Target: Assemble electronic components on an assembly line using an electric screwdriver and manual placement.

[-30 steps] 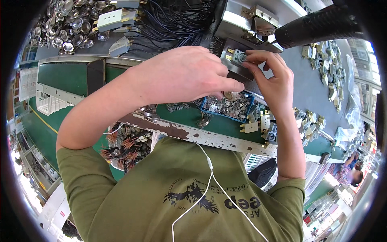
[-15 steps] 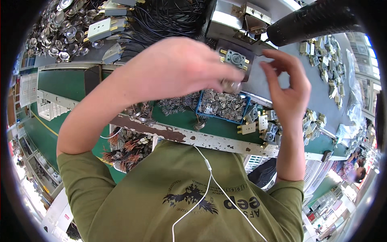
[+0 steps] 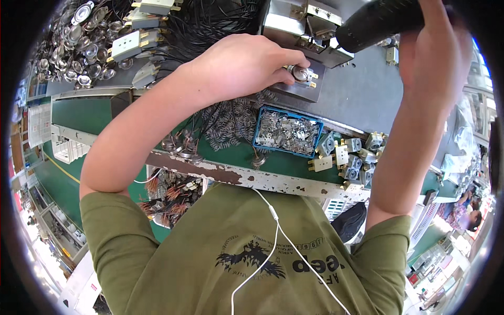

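Observation:
My left hand (image 3: 257,63) pinches a round metal cap (image 3: 300,74) and holds it on a small pale block with brass terminals (image 3: 311,83). That block rests on a metal plate (image 3: 307,94) below a steel fixture (image 3: 299,23). At the upper right my right hand (image 3: 436,58) is raised, closed about the black body of what looks like an electric screwdriver (image 3: 373,26). Its fingers are partly smeared and partly out of the picture. The tool's narrow end points toward the fixture.
A blue tray (image 3: 255,137) of small metal clips sits near the bench's front edge, beside loose springs (image 3: 231,123) and several terminal blocks (image 3: 341,155). Metal caps (image 3: 89,47) and black cables (image 3: 210,26) are heaped at the far left. A chipped white rail (image 3: 283,184) runs along the front.
My left hand has moved the metal cap up onto the block. My right hand has gone from beside the plate up and right to the black tool.

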`<action>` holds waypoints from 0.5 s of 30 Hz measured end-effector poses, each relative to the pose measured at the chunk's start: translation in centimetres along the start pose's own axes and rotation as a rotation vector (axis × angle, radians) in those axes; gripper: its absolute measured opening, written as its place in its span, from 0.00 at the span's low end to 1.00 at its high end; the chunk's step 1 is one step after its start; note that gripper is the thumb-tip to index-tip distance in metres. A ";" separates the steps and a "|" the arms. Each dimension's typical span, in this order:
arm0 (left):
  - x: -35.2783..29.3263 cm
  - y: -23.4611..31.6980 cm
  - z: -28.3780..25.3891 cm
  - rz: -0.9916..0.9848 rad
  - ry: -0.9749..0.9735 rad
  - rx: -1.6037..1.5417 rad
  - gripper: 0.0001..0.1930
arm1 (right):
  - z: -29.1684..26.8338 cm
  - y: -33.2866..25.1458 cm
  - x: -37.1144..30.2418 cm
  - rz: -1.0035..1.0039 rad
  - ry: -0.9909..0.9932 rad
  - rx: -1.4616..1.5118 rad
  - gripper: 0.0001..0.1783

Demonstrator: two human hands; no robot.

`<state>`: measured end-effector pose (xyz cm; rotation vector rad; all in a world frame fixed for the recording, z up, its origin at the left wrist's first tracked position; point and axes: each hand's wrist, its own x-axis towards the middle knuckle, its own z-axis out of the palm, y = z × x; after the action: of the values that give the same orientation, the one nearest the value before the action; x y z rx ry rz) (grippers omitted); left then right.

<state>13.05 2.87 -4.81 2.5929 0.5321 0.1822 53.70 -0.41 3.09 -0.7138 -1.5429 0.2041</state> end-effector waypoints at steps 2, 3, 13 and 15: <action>-0.3 0.0 0.0 -0.030 -0.023 0.077 0.16 | 1.0 -1.0 -0.3 -0.002 0.018 0.040 0.13; -0.8 -0.3 -0.2 -0.037 -0.018 0.068 0.16 | 6.2 -4.1 -1.1 -0.002 0.024 0.081 0.13; -0.2 -0.7 -0.2 -0.030 -0.058 -0.005 0.18 | 12.2 -7.1 0.1 -0.012 0.072 0.256 0.12; -0.1 -0.1 -0.7 -0.051 -0.104 0.006 0.18 | 15.9 -7.6 0.6 -0.025 0.079 0.298 0.12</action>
<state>12.76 3.21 -4.21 2.5747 0.5612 0.0283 36.27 -1.45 5.67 -0.4619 -1.4075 0.3740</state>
